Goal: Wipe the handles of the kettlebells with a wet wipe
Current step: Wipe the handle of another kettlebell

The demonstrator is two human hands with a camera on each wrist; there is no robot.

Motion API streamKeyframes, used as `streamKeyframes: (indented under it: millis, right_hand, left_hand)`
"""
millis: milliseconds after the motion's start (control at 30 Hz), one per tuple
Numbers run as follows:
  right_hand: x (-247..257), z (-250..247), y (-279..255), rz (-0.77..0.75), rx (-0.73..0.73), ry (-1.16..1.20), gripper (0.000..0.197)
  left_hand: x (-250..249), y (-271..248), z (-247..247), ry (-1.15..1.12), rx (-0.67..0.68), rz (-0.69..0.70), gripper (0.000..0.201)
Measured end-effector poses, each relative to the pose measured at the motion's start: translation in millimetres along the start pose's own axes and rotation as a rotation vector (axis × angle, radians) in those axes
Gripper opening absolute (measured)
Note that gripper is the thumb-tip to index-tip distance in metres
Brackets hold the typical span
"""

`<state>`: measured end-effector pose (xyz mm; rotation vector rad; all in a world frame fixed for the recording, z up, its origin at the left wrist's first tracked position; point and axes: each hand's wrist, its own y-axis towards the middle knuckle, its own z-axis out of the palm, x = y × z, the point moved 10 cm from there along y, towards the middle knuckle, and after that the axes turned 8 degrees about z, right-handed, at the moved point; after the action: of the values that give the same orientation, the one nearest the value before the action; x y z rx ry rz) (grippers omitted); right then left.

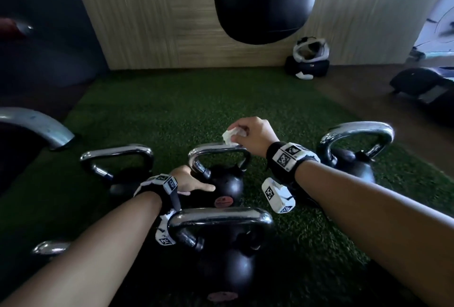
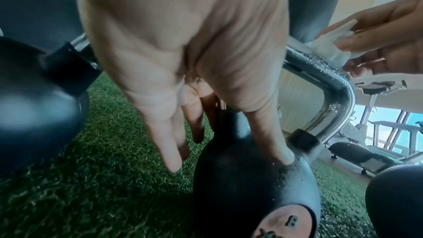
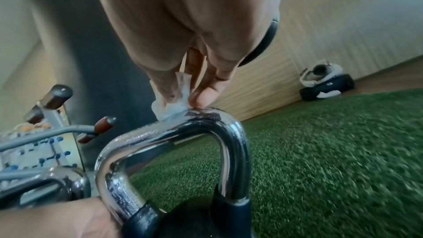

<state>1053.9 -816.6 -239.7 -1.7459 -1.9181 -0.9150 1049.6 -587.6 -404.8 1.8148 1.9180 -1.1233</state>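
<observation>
Right hand [image 1: 253,134] pinches a crumpled white wet wipe [image 1: 231,135] between thumb and fingertips and presses it onto the top bar of the chrome handle [image 1: 218,152] of the middle kettlebell [image 1: 227,185], at the bar's right end. Droplets show on the bar just left of the wipe in both wrist views.

Left hand [image 1: 190,181] lies against the black body of that same kettlebell, below the handle's left leg; fingers straight and spread, thumb laid on the top of the ball, other fingers down its left side. No grip, just bracing. The two hands are apart, one on the handle, one on the body.

Other kettlebells around the hands, all on green turf [image 1: 184,110]:
- one left of the left hand [image 1: 118,159]
- one right of the right wrist [image 1: 353,156]
- one nearest the person, under the left wrist [image 1: 221,245]

Beyond the right hand, a black punching bag [image 1: 265,2] hangs before a wood-panelled wall [image 1: 147,16].
</observation>
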Motion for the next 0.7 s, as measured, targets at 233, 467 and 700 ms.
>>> streamKeyframes:
  millis: [233,467,700]
  right_hand:
    - [44.4,28.2,-7.9,-0.224,0.105,-0.275,0.022]
    - [30.8,26.6,-13.6,-0.203,0.113,-0.434,0.028]
    - [30.6,33.0,-18.2,-0.161,0.149,-0.516,0.029]
  left_hand:
    - [-0.6,5.7,11.3,0.131,-0.084,0.06,0.096]
    - [-7.0,-3.8,8.4,0.118,-0.169,0.14,0.095]
    - [-12.5,-11.7,6.4,0.139,-0.176,0.138,0.094]
